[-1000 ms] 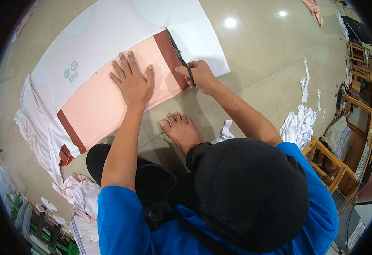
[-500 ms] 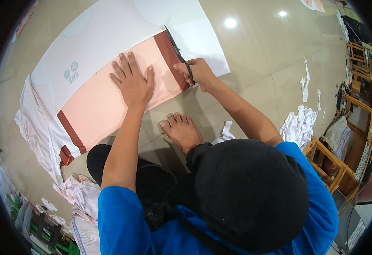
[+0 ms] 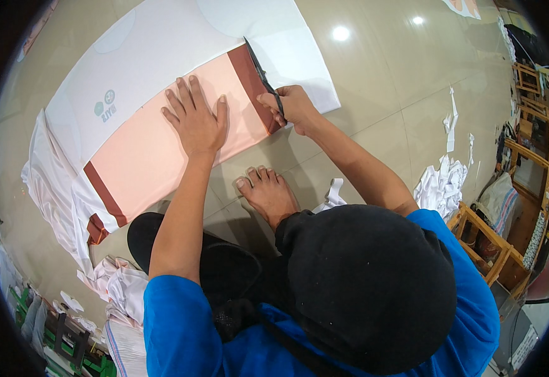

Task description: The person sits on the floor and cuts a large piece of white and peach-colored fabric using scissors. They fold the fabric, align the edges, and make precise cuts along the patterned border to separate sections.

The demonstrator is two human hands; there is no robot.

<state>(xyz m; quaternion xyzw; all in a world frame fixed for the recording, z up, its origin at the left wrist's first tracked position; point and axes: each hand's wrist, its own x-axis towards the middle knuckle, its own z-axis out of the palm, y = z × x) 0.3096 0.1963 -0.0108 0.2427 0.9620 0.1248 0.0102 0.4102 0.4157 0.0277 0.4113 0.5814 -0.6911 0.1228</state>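
Peach-pink fabric panel with dark red end bands point(image 3: 161, 151) lies flat on a larger white cloth sheet point(image 3: 155, 56) spread over the glossy tiled floor point(image 3: 387, 81). Left hand point(image 3: 196, 119) presses on it, palm down, fingers spread. Right hand point(image 3: 293, 107) is closed around black scissors point(image 3: 263, 78) at the panel's far red band. A bare foot point(image 3: 268, 191) rests just beside the panel's near edge.

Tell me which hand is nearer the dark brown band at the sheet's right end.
Right. The right hand holds scissors along the brown band; the left hand presses flat on the peach sheet, farther left.
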